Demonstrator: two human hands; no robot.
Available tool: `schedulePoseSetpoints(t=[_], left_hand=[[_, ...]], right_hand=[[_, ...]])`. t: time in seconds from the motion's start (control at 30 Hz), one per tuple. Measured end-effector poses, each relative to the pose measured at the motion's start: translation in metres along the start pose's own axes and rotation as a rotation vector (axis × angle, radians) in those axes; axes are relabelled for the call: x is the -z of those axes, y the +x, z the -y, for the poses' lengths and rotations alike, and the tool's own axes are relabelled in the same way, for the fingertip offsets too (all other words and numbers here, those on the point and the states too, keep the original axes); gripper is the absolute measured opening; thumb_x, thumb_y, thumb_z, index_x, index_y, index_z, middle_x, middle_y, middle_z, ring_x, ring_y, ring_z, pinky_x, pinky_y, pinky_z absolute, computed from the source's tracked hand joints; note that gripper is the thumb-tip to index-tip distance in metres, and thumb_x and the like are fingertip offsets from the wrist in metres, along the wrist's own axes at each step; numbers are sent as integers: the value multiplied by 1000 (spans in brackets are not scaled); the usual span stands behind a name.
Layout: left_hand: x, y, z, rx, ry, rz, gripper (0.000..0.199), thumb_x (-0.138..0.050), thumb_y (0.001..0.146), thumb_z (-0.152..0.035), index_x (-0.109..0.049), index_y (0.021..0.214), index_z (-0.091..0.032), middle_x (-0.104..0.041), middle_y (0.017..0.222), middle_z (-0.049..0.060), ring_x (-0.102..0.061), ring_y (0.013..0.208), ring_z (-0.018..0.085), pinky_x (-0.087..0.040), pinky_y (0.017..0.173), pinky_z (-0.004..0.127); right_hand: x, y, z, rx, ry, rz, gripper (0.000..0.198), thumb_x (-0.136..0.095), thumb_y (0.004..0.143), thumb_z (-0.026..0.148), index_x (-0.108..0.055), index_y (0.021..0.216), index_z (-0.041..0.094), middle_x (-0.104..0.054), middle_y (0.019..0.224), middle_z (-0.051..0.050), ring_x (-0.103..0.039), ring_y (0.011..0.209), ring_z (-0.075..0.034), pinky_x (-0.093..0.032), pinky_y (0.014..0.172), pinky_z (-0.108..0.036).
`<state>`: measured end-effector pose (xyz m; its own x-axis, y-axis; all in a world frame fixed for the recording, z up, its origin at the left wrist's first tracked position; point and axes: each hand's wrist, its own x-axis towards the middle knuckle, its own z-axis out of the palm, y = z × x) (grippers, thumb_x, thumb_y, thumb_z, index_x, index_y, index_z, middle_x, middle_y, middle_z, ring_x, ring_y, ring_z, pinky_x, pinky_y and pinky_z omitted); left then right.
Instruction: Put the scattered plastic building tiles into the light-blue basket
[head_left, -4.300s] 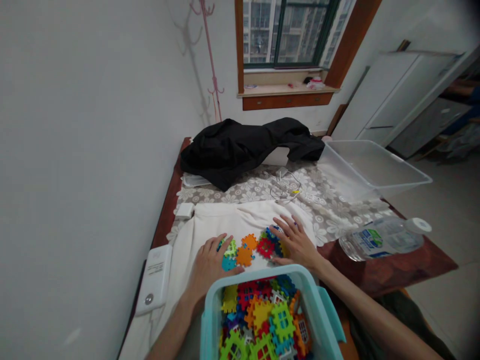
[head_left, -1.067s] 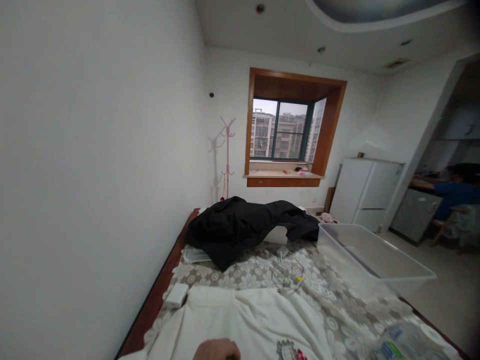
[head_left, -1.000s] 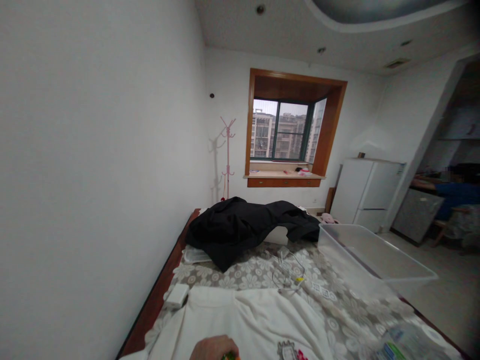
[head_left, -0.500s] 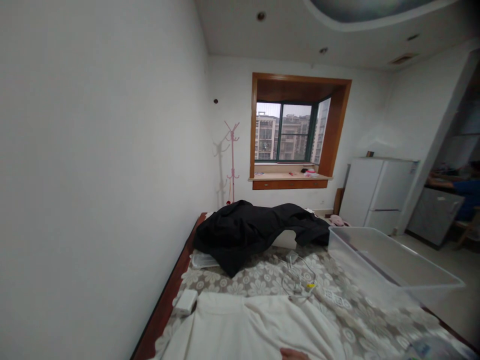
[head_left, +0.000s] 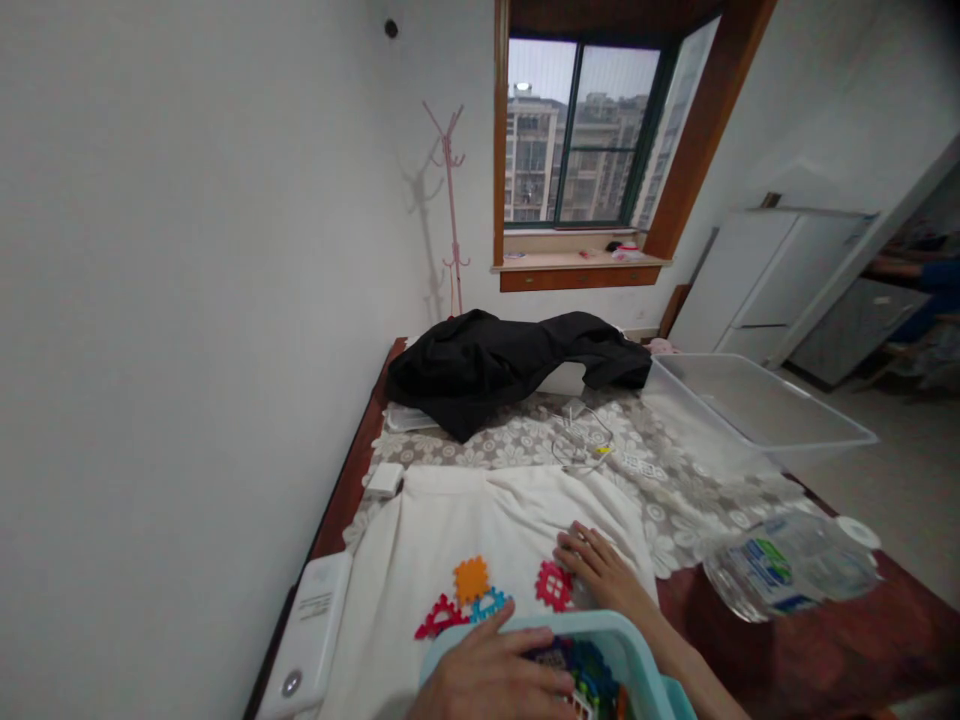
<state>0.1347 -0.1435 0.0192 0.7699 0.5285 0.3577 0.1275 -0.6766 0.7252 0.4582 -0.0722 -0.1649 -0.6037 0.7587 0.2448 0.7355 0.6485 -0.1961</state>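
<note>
My left hand [head_left: 499,670] reaches across the left side of a light blue plastic basket [head_left: 600,622], fingers stretched out over its opening. Inside, partly covered by that hand, lie colourful plastic building pieces [head_left: 589,668]. My right hand [head_left: 600,565] lies with fingers extended on a white cloth [head_left: 442,510], just beside a red square building piece [head_left: 554,585]. Left of it on the cloth, an orange square piece [head_left: 471,579], a blue piece [head_left: 489,604] and a red triangular piece [head_left: 441,617] sit close together.
A large clear bottle [head_left: 787,565] lies on its side at the right. Behind it stands a clear plastic bin [head_left: 757,440]. Black fabric [head_left: 495,365] is heaped at the far end. A white device [head_left: 309,635] and small white box [head_left: 385,480] lie along the left edge near the wall.
The view has tilted downward, bringing the basket, the building pieces and both hands into sight. Earlier only part of one hand showed at the bottom edge.
</note>
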Motion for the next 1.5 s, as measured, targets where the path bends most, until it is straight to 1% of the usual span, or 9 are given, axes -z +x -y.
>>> schedulePoseSetpoints(t=[0.07, 0.17, 0.27, 0.47, 0.77, 1.07, 1.2, 1.37, 1.5], left_hand=[[17, -6, 2, 41, -42, -167, 35, -53, 109, -47, -73, 133, -33, -82, 122, 2, -69, 130, 23, -43, 125, 45], [39, -15, 14, 397, -68, -426, 40, -46, 110, -47, -79, 116, -26, -81, 116, 7, -74, 115, 23, -56, 108, 38], [38, -24, 53, 612, 87, -477, 38, -51, 108, -49, -81, 110, -25, -81, 117, 8, -74, 113, 25, -58, 104, 39], [1, -44, 130, 369, 521, -88, 31, -55, 108, -43, -77, 127, -33, -77, 135, 4, -65, 131, 27, -51, 113, 50], [-3, -41, 140, 206, 711, 82, 79, -64, 93, -72, -52, 158, -29, -58, 160, 10, -54, 144, 30, -43, 118, 47], [8, 9, 120, 313, 585, 4, 33, -58, 106, -28, -70, 137, -26, -72, 142, 8, -64, 130, 26, -54, 108, 48], [13, -14, 117, 353, 594, -78, 33, -55, 108, -34, -71, 136, -26, -70, 145, 8, -59, 140, 27, -51, 116, 51], [11, -68, 117, 430, 626, -75, 68, -72, 96, -52, -53, 158, -33, -54, 163, 10, -51, 149, 33, -48, 120, 56], [1, -83, 123, 441, 663, -48, 57, -69, 99, -42, -58, 154, -30, -60, 158, 10, -57, 144, 32, -52, 116, 54]], right_hand=[[6, -1, 6, 5, -30, -26, 62, -68, 100, 57, -58, 154, 29, -59, 157, -10, -48, 150, -35, -43, 122, -55], [22, 3, 15, -30, -40, -20, 66, -72, 98, 54, -52, 158, 33, -61, 155, -10, -55, 140, -36, -47, 115, -53], [36, 14, 23, -11, 41, 31, 70, -77, 94, 56, -53, 156, 34, -63, 150, -10, -56, 134, -37, -47, 111, -53], [53, 24, 22, -96, 276, -94, 52, -79, 87, 42, -66, 133, 21, -68, 134, -14, -60, 123, -34, -50, 107, -52], [64, 8, 13, -157, 122, -83, 66, -67, 89, 22, -52, 153, 20, -62, 143, -17, -57, 129, -36, -50, 110, -59], [66, 13, -12, -108, 151, -93, 49, -55, 103, 20, -56, 152, 27, -67, 141, -13, -68, 123, -30, -62, 103, -47], [63, 10, -22, -180, 188, -124, 44, -46, 107, 20, -59, 148, 24, -69, 139, -14, -72, 121, -27, -64, 100, -44], [60, 15, -12, -265, 286, -117, 41, -46, 105, 21, -61, 143, 20, -73, 127, -15, -75, 109, -29, -64, 95, -46], [60, 34, 15, -208, 448, -126, 36, -47, 105, 23, -63, 138, 22, -74, 125, -14, -74, 110, -28, -63, 96, -45]])
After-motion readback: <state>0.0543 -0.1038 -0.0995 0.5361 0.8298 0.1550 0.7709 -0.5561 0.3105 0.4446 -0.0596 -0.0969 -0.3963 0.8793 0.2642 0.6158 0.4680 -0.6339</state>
